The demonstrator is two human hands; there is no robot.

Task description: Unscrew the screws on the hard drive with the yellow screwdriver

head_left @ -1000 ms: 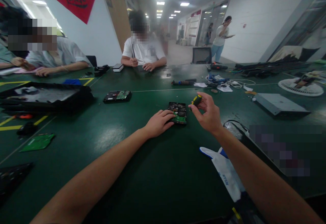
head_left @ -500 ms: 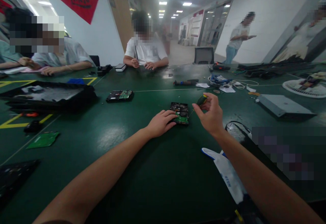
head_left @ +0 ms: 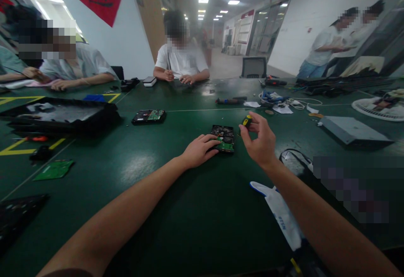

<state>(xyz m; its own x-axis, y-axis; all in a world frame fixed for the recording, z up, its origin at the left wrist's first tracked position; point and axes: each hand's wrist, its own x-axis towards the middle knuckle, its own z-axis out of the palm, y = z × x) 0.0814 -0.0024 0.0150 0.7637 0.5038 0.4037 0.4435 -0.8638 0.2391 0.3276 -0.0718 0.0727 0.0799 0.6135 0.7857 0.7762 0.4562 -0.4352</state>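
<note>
- HDD [head_left: 223, 131]: flat on green tabletop [head_left: 176, 222], centre, between both hands; green PCB [head_left: 226, 146] faces up, at near end. Flat seating presumably gives firm support.
- L hand [head_left: 200, 150]: fingers over HDD's left part, thumb by near corner; likely steadies unit vs. slip or twist. Whether grip clamps HDD or only bears on it: can't tell.
- R hand [head_left: 260, 139]: grip closed on screwdriver [head_left: 247, 120], yellow/dark handle tilted, just right of HDD. Fingertip hold prob. favours fine control over force. Tip contact w/ HDD: too small to tell.
- 2nd HDD [head_left: 148, 116]: far left of 1st, well apart, out of both hands' way.
- White/blue item [head_left: 280, 212]: beside R forearm, off work spot.
</note>
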